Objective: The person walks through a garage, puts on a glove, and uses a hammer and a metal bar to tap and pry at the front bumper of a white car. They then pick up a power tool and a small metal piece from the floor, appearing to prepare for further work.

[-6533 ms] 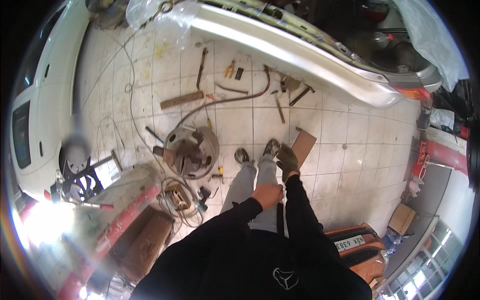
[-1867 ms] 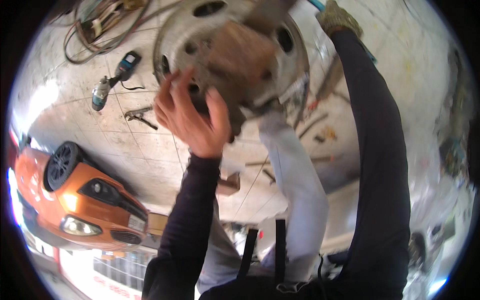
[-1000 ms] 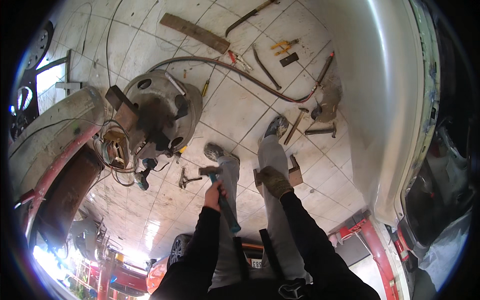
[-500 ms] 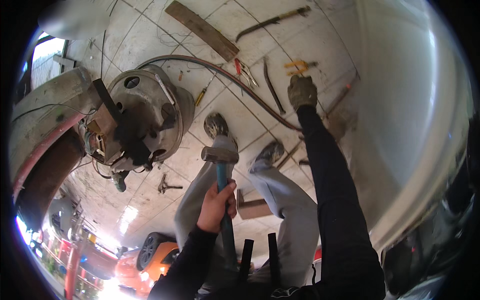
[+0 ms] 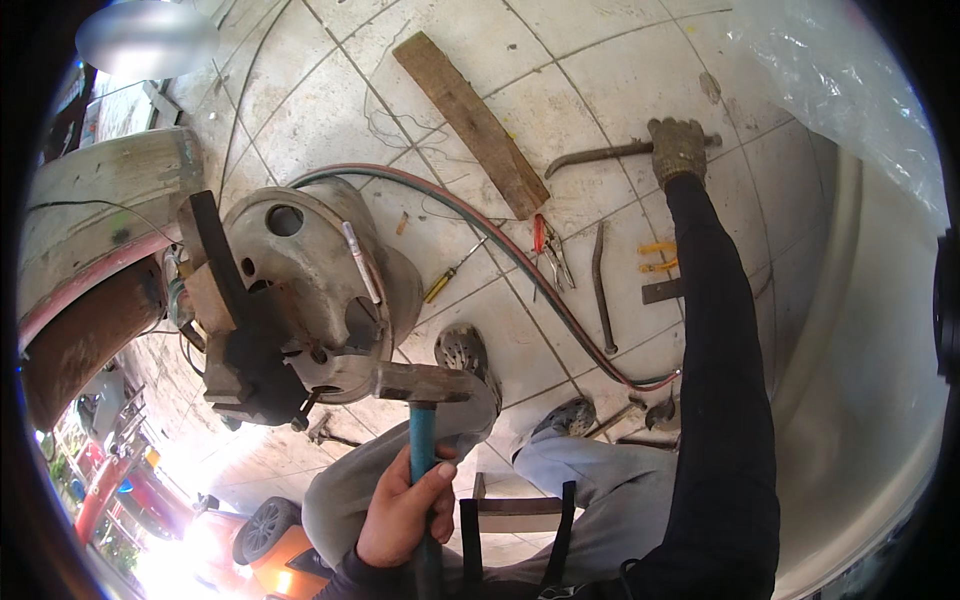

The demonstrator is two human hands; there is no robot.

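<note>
My bare left hand (image 5: 403, 515) is closed round the teal handle of a sledgehammer (image 5: 424, 383), its steel head upward over my left leg. With my right arm stretched forward, my gloved right hand (image 5: 680, 150) is on a curved, rusty pry bar (image 5: 598, 156) lying on the tiles. The fingers curl over the bar near its straight end, and both ends stick out past the glove. Nearer to me are a second bent metal bar (image 5: 602, 290), red-handled pliers (image 5: 550, 250) and a yellow-handled tool (image 5: 657, 258), partly hidden by my sleeve.
A wheel rim (image 5: 300, 225) with a dark bench vise (image 5: 255, 360) stands at left. A red-and-dark hose (image 5: 470, 215) curves across the floor past a wooden plank (image 5: 470, 120) and a screwdriver (image 5: 452, 275). Clear plastic sheeting (image 5: 850, 90) borders the right side.
My right hand has moved forward from beside the yellow-handled tool to the pry bar and taken hold of it. My left hand still holds the sledgehammer, now lower in view. The view has shifted.
</note>
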